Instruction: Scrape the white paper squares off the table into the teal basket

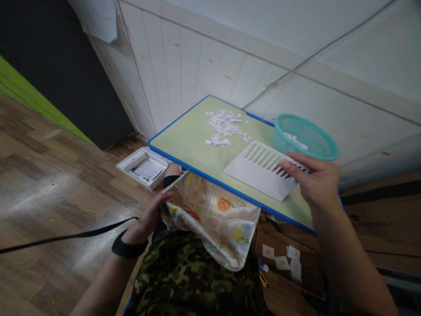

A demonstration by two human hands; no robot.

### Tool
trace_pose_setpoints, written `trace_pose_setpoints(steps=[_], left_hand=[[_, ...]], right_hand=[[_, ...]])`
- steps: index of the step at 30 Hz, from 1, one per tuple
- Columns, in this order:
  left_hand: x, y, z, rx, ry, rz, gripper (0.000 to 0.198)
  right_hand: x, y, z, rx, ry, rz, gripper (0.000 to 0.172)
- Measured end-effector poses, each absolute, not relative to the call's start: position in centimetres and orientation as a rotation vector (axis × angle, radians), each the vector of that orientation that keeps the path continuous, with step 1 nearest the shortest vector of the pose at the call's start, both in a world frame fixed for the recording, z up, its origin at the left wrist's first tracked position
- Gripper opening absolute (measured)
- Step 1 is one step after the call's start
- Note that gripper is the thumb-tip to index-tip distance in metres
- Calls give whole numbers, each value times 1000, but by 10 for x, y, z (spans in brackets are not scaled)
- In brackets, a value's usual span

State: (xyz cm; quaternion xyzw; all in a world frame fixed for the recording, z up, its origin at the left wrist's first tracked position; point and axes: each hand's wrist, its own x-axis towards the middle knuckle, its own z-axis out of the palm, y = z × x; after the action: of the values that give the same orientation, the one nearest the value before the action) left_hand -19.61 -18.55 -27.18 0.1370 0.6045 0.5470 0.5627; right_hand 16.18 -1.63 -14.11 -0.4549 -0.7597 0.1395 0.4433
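Observation:
A flat white slotted plastic scraper (259, 177) is gripped by my right hand (317, 180) at its right end, over the table. My left hand (154, 215) pinches the left edge of a fruit-patterned cloth (210, 208), which looks shiny and spreads across my lap below the table's front edge. Beyond the scraper, small white paper-like pieces (225, 123) lie scattered in a heap on the pale yellow tabletop (184, 131). A turquoise plastic basket (279, 136) stands behind my right hand, with more white pieces inside.
An open white box (158, 175) sits on the wooden floor (66, 188) left of the table. Under the table's right side is a cardboard box (272, 239) with several white cards (282, 263). A yellow cutter (263, 279) lies nearby. White wall panels (190, 57) border the table's back.

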Motion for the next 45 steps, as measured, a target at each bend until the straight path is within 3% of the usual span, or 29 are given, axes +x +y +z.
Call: trace_pose_setpoints(steps=[7, 20, 26, 33, 38, 45], left_hand=[[-191, -184, -262, 357, 1358, 1353, 35], [-190, -182, -259, 321, 1457, 1322, 35], [-187, -180, -252, 325, 1434, 1320, 31], [-192, -184, -264, 324, 1448, 1318, 36], [-196, -188, -272, 381, 1453, 1372, 27], [-196, -185, -268, 326, 1452, 1333, 32]], right_hand=[[176, 6, -147, -1237, -1749, 235, 33], [158, -6, -161, -1211, -1733, 838, 39], [166, 4, -160, -1198, -1675, 643, 36], [164, -3, -157, -1200, -1761, 798, 38], [168, 35, -148, -1164, -1582, 481, 40], [148, 83, -163, -1160, -1719, 289, 36]])
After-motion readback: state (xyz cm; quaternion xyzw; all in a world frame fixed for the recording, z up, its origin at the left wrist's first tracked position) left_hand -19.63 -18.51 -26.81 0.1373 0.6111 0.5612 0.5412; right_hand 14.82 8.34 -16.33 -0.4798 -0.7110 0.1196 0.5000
